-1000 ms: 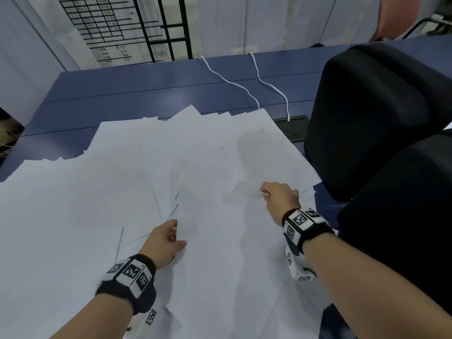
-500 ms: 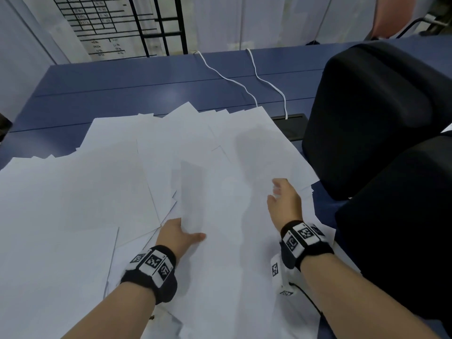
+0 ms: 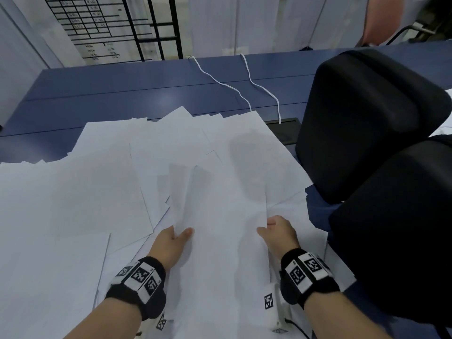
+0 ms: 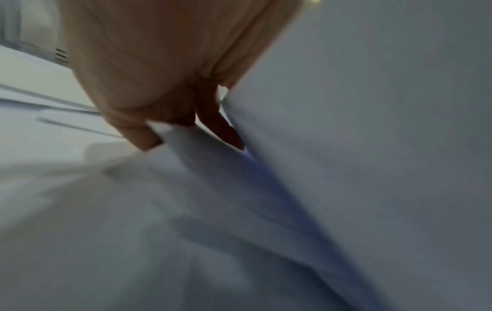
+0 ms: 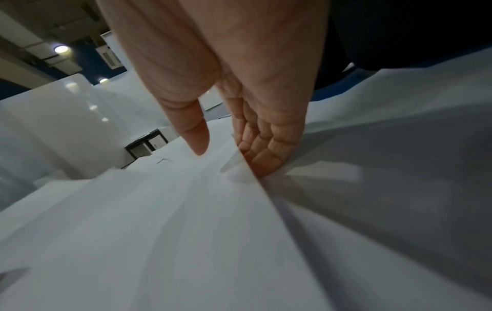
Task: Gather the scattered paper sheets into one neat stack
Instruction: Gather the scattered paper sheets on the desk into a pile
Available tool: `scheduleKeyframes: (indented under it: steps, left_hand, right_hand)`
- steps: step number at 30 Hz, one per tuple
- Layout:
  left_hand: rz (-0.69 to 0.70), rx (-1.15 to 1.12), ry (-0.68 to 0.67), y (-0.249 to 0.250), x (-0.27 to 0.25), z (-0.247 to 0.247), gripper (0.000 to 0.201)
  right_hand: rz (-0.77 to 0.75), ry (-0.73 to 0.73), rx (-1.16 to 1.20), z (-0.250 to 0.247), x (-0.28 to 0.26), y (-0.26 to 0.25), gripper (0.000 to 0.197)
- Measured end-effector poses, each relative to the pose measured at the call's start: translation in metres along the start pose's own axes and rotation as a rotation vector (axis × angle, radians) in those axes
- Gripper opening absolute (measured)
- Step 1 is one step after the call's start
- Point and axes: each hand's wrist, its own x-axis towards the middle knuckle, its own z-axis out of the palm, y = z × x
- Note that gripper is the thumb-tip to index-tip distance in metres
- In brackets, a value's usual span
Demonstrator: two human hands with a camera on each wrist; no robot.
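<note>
Several white paper sheets (image 3: 73, 204) lie fanned and overlapping over the near half of a blue table (image 3: 146, 94). In the middle, a small bundle of sheets (image 3: 220, 228) is raised off the pile between my hands. My left hand (image 3: 178, 234) pinches its left edge, thumb on top and fingers underneath; in the left wrist view the fingers (image 4: 149, 138) curl under the paper (image 4: 346, 147). My right hand (image 3: 265, 228) holds the right edge the same way. In the right wrist view its thumb (image 5: 197, 134) lies over the sheet (image 5: 159, 210) and its fingers (image 5: 263, 155) sit beneath.
Two bulky black chair backs (image 3: 367, 123) (image 3: 403, 228) stand close on the right, over the table edge. Two white cables (image 3: 244, 94) run across the far table into a black hatch (image 3: 283, 128). A board with a black grid (image 3: 97, 25) stands behind.
Both hands have drawn back toward me and closed in on the two sides of the middle sheets. The right hand came off the far sheet's top; the bundle now stands lifted.
</note>
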Motion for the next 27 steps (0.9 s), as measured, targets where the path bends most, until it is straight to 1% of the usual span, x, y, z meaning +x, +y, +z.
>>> scheduleKeyframes:
  steps: [2, 4, 7, 9, 10, 12, 14, 16, 18, 20, 21, 22, 24, 25, 27]
  left_hand:
    - [0.028, -0.055, -0.03, 0.003, -0.004, 0.002, 0.015]
    - [0.027, -0.105, -0.032, 0.004, -0.006, -0.001, 0.018]
    - [-0.083, -0.189, -0.023, 0.002, -0.004, -0.007, 0.026]
    - [-0.149, -0.234, -0.026, -0.001, -0.003, -0.011, 0.025]
    - [-0.158, -0.234, -0.032, -0.003, -0.005, -0.011, 0.023]
    - [-0.135, -0.206, -0.02, -0.008, -0.008, -0.013, 0.019]
    - [-0.066, -0.132, 0.036, -0.012, -0.011, -0.015, 0.017]
    - [0.0, -0.065, 0.104, -0.016, -0.014, -0.019, 0.026]
    - [0.027, -0.024, 0.147, -0.02, -0.016, -0.024, 0.05]
    - [0.0, -0.016, 0.189, -0.027, -0.016, -0.031, 0.074]
    - [-0.022, -0.018, 0.196, -0.031, -0.015, -0.035, 0.077]
    - [-0.039, -0.021, 0.191, -0.033, -0.016, -0.037, 0.071]
    - [-0.055, -0.032, 0.18, -0.036, -0.018, -0.04, 0.046]
    - [-0.057, -0.051, 0.178, -0.035, -0.021, -0.04, 0.037]
    - [-0.06, -0.096, 0.18, -0.035, -0.025, -0.043, 0.028]
  right_hand:
    - [-0.05, -0.031, 0.003, 0.005, -0.005, -0.005, 0.014]
    - [-0.085, -0.055, 0.026, 0.01, -0.009, -0.006, 0.018]
    - [-0.175, -0.099, 0.034, 0.015, -0.013, -0.005, 0.022]
    - [-0.237, -0.143, 0.073, 0.017, -0.016, -0.003, 0.023]
    - [-0.268, -0.164, 0.089, 0.016, -0.018, -0.003, 0.024]
    - [-0.311, -0.152, 0.113, 0.013, -0.021, -0.002, 0.02]
    - [-0.309, -0.068, 0.148, 0.006, -0.022, 0.0, 0.013]
    - [-0.276, 0.036, 0.112, -0.006, -0.019, 0.008, 0.017]
    - [-0.243, 0.114, 0.006, -0.02, -0.016, 0.022, 0.023]
    - [-0.181, 0.149, -0.092, -0.032, -0.019, 0.041, 0.03]
    - [-0.136, 0.15, -0.147, -0.037, -0.024, 0.051, 0.034]
    - [-0.09, 0.142, -0.204, -0.042, -0.031, 0.06, 0.038]
    - [-0.009, 0.099, -0.274, -0.049, -0.044, 0.076, 0.047]
    - [0.033, 0.067, -0.262, -0.053, -0.052, 0.082, 0.052]
    - [0.085, 0.008, -0.173, -0.057, -0.065, 0.087, 0.061]
